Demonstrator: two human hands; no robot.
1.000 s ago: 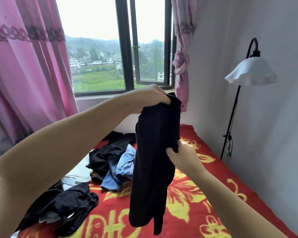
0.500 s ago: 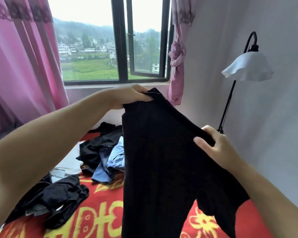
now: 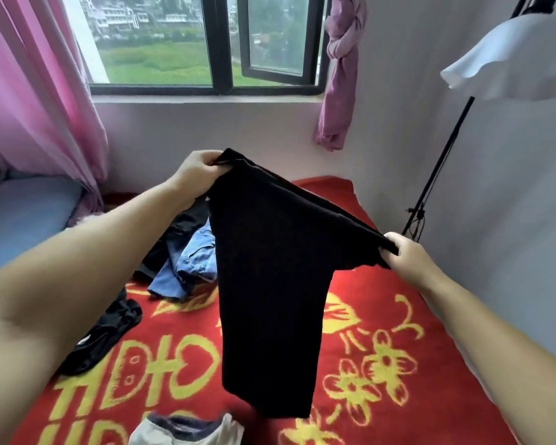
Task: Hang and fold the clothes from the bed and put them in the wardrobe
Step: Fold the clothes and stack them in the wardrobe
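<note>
— Left side, what's there?

— Pink curtain at ten o'clock. Below it a black garment crumpled on the red bedspread, at eight o'clock from the middle. Denim piece lies just beyond it, touching more dark clothes.

— Your left hand?

— My left hand is closed, pinching one top corner of the black trousers, at about eleven o'clock.

— And the trousers themselves?

— Held up in the air over the bed, top edge stretched taut and sloping down toward three o'clock. The rest hangs straight down, bottom end clear of the spread.

— Right hand?

— My right hand grips the other corner, fingers curled shut around the fabric, at three o'clock.

— Anything further right?

— White-shaded floor lamp at two o'clock, by the wall. A pale garment sits at six o'clock.
</note>
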